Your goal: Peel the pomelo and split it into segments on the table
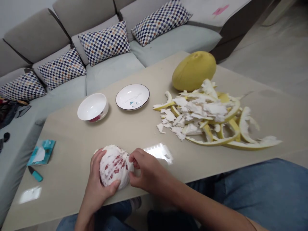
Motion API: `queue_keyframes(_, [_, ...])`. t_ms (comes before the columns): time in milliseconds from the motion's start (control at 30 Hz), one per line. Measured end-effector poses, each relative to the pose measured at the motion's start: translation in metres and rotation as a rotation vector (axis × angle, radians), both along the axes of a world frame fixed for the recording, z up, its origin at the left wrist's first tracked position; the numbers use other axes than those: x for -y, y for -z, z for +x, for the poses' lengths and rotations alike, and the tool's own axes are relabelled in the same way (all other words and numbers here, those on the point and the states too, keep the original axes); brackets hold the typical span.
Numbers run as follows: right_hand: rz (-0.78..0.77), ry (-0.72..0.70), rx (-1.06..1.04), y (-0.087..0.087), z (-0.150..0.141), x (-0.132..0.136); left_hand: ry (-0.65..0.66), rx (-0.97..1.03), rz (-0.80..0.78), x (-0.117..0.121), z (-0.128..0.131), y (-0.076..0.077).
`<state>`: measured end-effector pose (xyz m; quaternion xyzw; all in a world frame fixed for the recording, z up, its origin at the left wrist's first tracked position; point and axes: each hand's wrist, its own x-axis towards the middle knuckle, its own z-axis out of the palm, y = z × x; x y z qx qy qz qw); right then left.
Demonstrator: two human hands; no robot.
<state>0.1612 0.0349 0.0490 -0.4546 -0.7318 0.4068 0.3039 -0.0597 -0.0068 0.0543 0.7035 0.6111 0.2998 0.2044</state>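
White, round, peeled pomelo point(109, 173) is held within wide-curved fingers of the left hand point(98, 186). The right hand point(146, 169) bends fingers beside it, their hold unclear; strong pulling could tear red flesh point(117, 164).

Clear lane: between peeled fruit point(114, 168) and bowl point(92, 104). Obstruction toward right edge of desk point(84, 138): peel pile point(204, 110), whole pomelo point(194, 70).

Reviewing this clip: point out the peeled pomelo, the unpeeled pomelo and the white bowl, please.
Peeled pomelo point(115, 169): head view, middle of its white, red-patched surface.
Unpeeled pomelo point(194, 72): head view, middle of its yellow skin.
White bowl point(92, 105): head view, bare inside.
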Motion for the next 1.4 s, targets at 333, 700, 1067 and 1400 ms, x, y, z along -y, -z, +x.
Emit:
queue_keyframes(333, [0.063,0.057,0.196,0.009,-0.011,0.009,-0.005,-0.083,0.043,0.000,0.006,-0.002])
queue_keyframes(700, [0.468,0.016,0.348,0.019,-0.007,0.015,-0.025,-0.001,0.002,-0.002,-0.001,0.003])
queue_keyframes(1067, [0.402,0.070,0.152,0.017,-0.002,-0.002,0.006,-0.069,0.059,-0.002,0.004,-0.001])
queue_keyframes(1400, [0.245,-0.011,-0.157,0.013,0.008,-0.002,0.005,0.016,0.031,0.001,-0.001,0.003])
